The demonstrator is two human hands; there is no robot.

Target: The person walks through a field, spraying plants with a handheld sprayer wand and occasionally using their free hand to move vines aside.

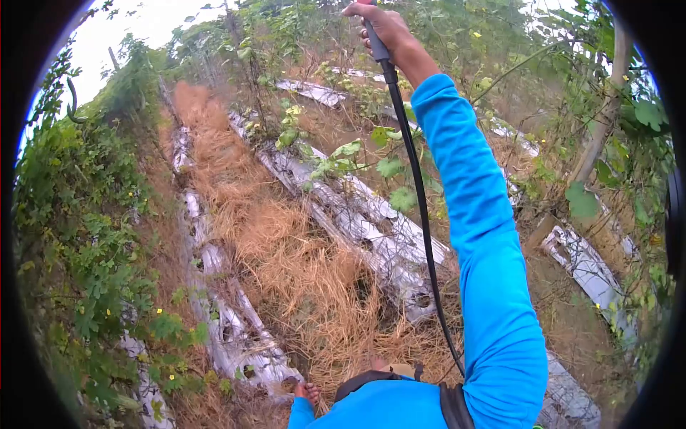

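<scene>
At the top of the head view, my right hand (386, 30) is wrapped round a grey handle (376, 41) with a red part at its top. A black hose (421, 193) runs from the handle down beside my blue sleeve to my waist. My left hand (307, 391) is low at the bottom, near my body and beside the end of a torn silvery plastic sheet (243, 343). Its fingers look curled, but what they hold, if anything, is too small to make out. Dark straps cross my blue shirt.
Dry straw (286, 264) covers the path ahead. More plastic-covered rows (350, 214) run along its right side. Leafy vines (86, 264) with small yellow flowers stand at the left, and a wooden post (604, 114) rises among vines at the right.
</scene>
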